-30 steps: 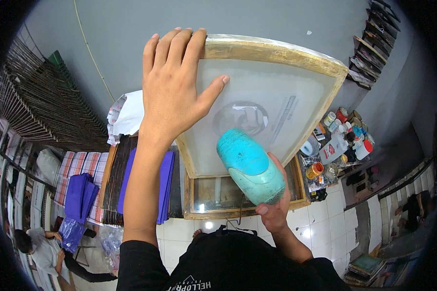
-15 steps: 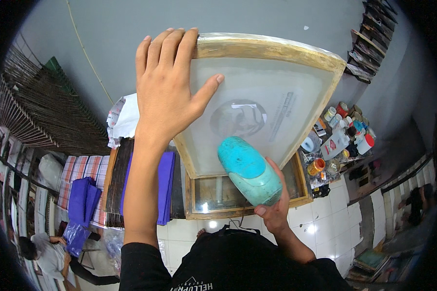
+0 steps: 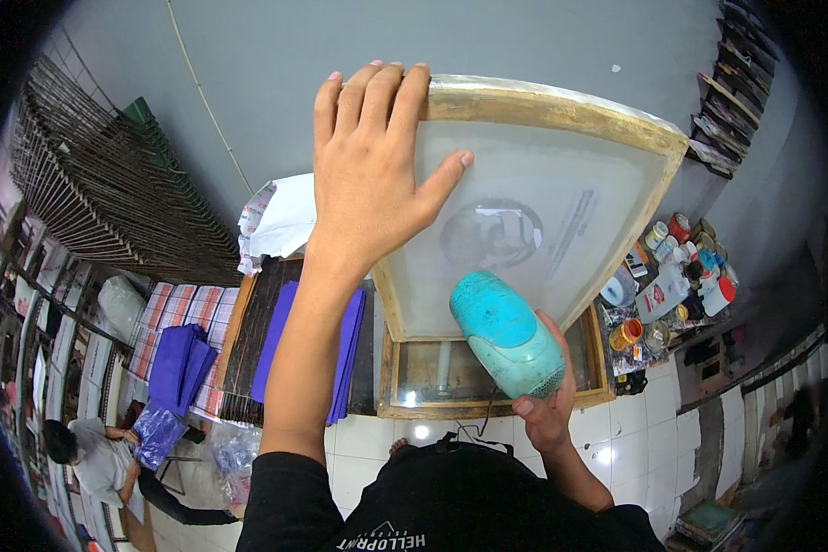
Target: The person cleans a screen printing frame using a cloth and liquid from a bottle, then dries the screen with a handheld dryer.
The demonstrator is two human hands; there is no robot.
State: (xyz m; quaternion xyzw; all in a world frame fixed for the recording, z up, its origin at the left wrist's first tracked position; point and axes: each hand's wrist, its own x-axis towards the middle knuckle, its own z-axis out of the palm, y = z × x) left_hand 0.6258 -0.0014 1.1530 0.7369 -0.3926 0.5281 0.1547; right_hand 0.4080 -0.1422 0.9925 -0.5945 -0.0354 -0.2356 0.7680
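My left hand (image 3: 368, 170) grips the top bar of a wooden silk-screen frame (image 3: 561, 109), fingers over the edge and thumb in front of the pale mesh. The frame is propped up at a slant, and its mesh carries a round design and a block of lettering. In my right hand (image 3: 554, 405) is a turquoise hair dryer (image 3: 506, 333), scuffed on top, its rounded end in front of the lower mesh. My palm hides its handle; a dark cord hangs below. Beneath the screen's lower edge lies a wooden-rimmed box with a glass top (image 3: 497, 397).
Purple folded cloth (image 3: 345, 368) lies on the dark table left of the frame. Bottles and jars (image 3: 662, 294) crowd a surface at the right. Wire racks (image 3: 120, 184) stand at far left. Another person (image 3: 97, 460) handles purple cloth at lower left.
The whole view has shifted, so everything sits further right in the picture. Both hands keep their grips, and the dryer stays at about the same place against the mesh.
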